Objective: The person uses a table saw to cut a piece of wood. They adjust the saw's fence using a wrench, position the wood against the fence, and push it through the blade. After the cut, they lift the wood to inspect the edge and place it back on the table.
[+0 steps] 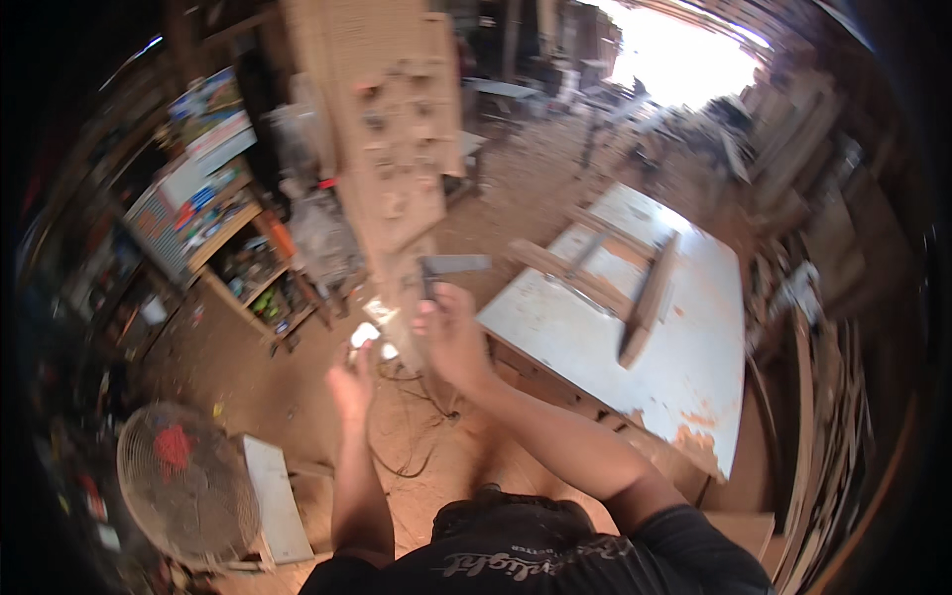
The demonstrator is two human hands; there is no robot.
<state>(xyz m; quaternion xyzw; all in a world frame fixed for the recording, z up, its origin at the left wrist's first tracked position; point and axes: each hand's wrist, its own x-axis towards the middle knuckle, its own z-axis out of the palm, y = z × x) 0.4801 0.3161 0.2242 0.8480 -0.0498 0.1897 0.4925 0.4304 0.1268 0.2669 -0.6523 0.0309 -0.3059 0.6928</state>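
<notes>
My right hand [444, 332] is closed round the dark handle of a square-like tool [458, 262], whose flat metal blade points right. Lower and to its left, my left hand [353, 372] has its fingers curled at small bright white patches by the foot of a tall wooden board [372, 149]; blur and glare hide what, if anything, it holds. The board stands upright ahead of me, with rows of small blocks or fixtures on it. Loose cables [416, 446] hang below my hands.
At the right is a white-topped table [694, 337] bearing wooden strips [647, 297], with stacked timber [813, 426] beside it. At the left stand cluttered shelves [248, 268], a round fan [188, 486] and a white panel [278, 496]. A bright opening [679, 55] is at the back.
</notes>
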